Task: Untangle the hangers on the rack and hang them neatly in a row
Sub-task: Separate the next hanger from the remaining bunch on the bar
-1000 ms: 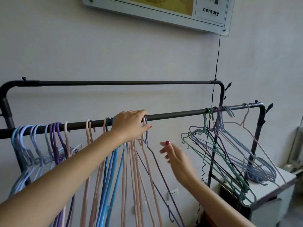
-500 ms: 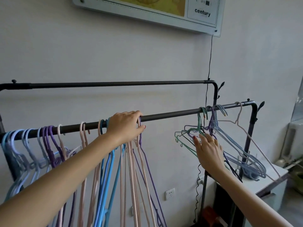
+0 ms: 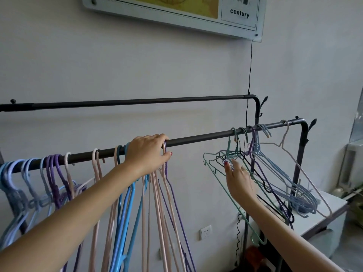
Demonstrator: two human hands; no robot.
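Thin wire hangers, pink, blue and purple, are hung in a row on the left of the front rail (image 3: 196,140). A tangled bunch (image 3: 261,173) is crowded at its right end. The pink hooks are gripped by the left hand (image 3: 149,154); the tangle is touched by the right hand (image 3: 238,179), fingers extended.

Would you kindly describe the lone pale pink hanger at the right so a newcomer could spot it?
Find the lower black rail and follow it to its right bend. The pale pink hanger hooks there, farthest right. Unlike the tangled green, black, purple and blue hangers beside it, it hangs alone.
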